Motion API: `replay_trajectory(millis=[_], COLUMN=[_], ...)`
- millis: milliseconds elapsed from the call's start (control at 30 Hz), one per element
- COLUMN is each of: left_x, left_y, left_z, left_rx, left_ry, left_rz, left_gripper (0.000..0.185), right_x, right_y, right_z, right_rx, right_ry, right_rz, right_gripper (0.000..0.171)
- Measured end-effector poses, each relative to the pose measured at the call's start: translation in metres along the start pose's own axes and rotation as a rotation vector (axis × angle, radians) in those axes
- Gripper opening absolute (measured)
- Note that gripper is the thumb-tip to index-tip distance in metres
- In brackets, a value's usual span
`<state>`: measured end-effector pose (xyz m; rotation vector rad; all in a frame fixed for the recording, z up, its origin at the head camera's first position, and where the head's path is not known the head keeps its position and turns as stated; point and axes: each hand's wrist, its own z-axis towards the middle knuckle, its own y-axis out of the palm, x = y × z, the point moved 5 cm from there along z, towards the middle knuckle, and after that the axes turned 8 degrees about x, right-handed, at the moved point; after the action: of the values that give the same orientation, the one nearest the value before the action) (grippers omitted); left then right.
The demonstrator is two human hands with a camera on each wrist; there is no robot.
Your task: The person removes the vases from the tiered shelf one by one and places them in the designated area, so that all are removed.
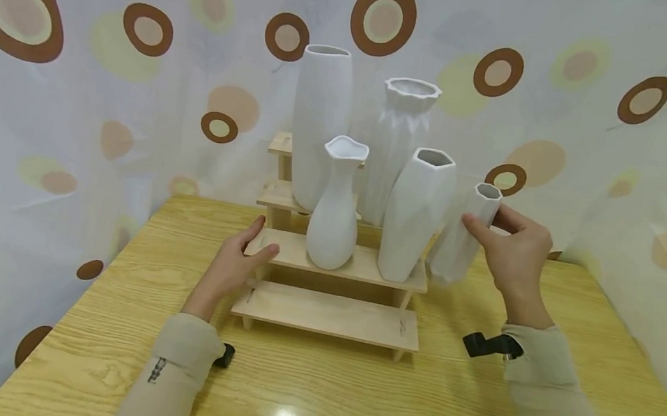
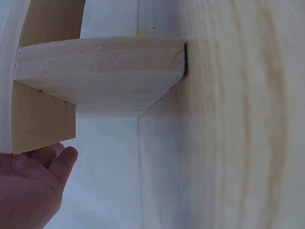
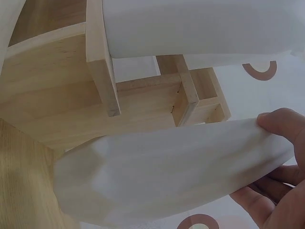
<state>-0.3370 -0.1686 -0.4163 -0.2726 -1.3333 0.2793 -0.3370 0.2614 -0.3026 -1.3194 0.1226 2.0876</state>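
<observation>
My right hand (image 1: 517, 253) pinches a slim white ribbed vase (image 1: 457, 249) near its rim, thumb on one side and fingers on the other. That vase leans slightly, beside the right end of a stepped wooden display stand (image 1: 326, 312). My left hand (image 1: 231, 261) holds the left end of the stand's second tier from the front; in the left wrist view its fingers (image 2: 64, 164) curl at the board. On that tier stand a round-bellied vase (image 1: 333, 229) with a wavy rim and a faceted vase (image 1: 413, 225).
Farther back on the stand are a tall smooth vase (image 1: 320, 115) and a pleated vase (image 1: 401, 147) with a zigzag rim. The stand rests on a wood-grain table (image 1: 345, 406). A patterned cloth (image 1: 151, 100) hangs behind and along the sides.
</observation>
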Motion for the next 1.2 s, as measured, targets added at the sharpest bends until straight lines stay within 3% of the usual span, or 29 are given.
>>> replay_trajectory(millis=[767,1200], left_x=[0.002,0.0], left_y=[0.002,-0.001], left_z=[0.001,0.001], left_rx=[-0.018,-0.011], left_ry=[0.006,0.007], left_rz=[0.002,0.003], left_gripper=[0.084,0.086], right_x=[0.031,0.034], right_y=[0.018,0.035], right_z=[0.031,0.04], right_rx=[0.007,0.018], right_ry=[0.08,0.078], right_rz=[-0.031,0.019], right_gripper=[0.052,0.052])
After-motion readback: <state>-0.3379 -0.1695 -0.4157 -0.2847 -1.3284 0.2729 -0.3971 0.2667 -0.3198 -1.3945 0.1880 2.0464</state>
